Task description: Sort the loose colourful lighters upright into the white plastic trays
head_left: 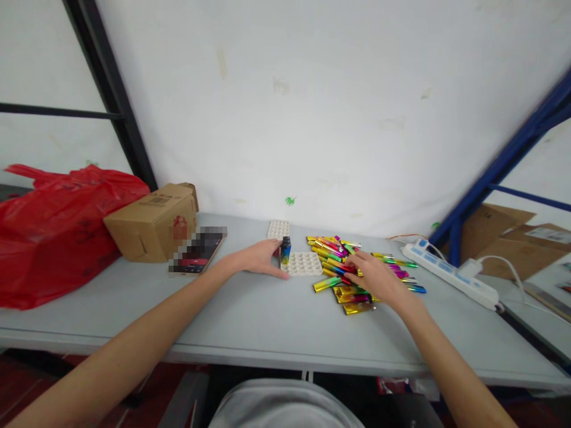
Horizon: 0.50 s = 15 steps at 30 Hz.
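Note:
My left hand [256, 258] rests on the grey table [250, 321], its fingers and thumb closed round a small blue and yellow tube [285, 250] that stands upright at the left edge of a white tray with round holes [306, 263]. A second white tray [278, 229] lies behind it. My right hand [372, 274] lies palm down on a pile of shiny, many-coloured tubes [339, 255], fingers curled on one of them.
A phone [198, 249] lies left of my left hand. Beyond it stand a cardboard box [151, 223] and a red plastic bag [53, 226]. A white power strip [448, 273] with a cable lies at the right, near blue shelf posts [495, 172].

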{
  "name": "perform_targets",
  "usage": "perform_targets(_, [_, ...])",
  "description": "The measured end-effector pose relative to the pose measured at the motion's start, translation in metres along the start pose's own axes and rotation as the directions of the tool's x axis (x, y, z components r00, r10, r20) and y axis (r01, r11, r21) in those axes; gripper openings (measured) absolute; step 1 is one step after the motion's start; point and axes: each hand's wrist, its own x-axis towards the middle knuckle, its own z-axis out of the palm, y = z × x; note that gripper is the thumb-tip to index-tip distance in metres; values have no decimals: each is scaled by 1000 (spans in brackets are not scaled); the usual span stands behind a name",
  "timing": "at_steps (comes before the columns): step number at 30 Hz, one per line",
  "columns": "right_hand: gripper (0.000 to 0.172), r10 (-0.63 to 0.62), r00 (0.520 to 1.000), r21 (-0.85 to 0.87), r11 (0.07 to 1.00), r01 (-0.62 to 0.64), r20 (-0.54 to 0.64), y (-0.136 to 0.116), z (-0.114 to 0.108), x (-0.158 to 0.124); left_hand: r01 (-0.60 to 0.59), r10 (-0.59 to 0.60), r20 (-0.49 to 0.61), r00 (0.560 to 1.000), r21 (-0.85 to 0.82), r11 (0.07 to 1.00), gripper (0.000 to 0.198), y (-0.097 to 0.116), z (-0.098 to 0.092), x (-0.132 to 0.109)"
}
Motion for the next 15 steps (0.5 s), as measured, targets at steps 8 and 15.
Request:
perform_targets(8, [17, 7, 1000, 66, 998, -8, 25, 0, -1, 5, -4, 4, 4, 1000, 3, 1000, 82, -3, 1, 0])
perform_targets(15, [13, -20, 997, 197, 980, 6, 71, 7, -5, 15, 9, -9, 10, 1000, 5, 1000, 82, 1, -1, -1])
